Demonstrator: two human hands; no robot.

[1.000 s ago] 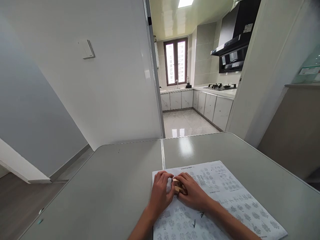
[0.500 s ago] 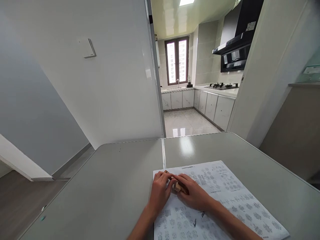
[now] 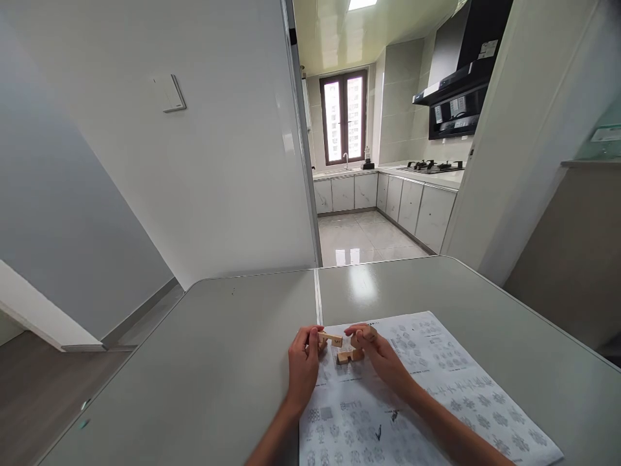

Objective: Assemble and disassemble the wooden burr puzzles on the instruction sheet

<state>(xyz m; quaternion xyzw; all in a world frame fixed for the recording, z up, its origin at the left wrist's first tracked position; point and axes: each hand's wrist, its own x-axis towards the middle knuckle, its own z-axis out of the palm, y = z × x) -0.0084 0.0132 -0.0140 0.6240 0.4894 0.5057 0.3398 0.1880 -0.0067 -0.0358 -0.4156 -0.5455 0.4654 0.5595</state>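
My left hand (image 3: 305, 366) pinches a light wooden puzzle piece (image 3: 332, 338), a short bar with a dark mark on its face, pointing right. More wood shows behind its fingers, partly hidden. Opposite it, my right hand (image 3: 381, 359) has its fingers curled round another wooden piece (image 3: 370, 332), mostly covered by them. Just below the gap between the hands is a notched wooden piece (image 3: 345, 357); whether it lies on the paper or touches the right fingers I cannot tell. Under both hands spreads a printed instruction sheet (image 3: 359, 388) with rows of small diagrams.
The grey table (image 3: 233, 362) has a pale seam (image 3: 317, 298) down its middle. Small dark specks lie near its far left part. Beyond the far edge stand a white wall panel (image 3: 233, 162) and a doorway into a kitchen with white cabinets (image 3: 412, 204).
My hands, close together around the wooden pieces before, have moved apart. The pieces are now separate: one bar in the left fingers, one in the right, and a notched one between and below.
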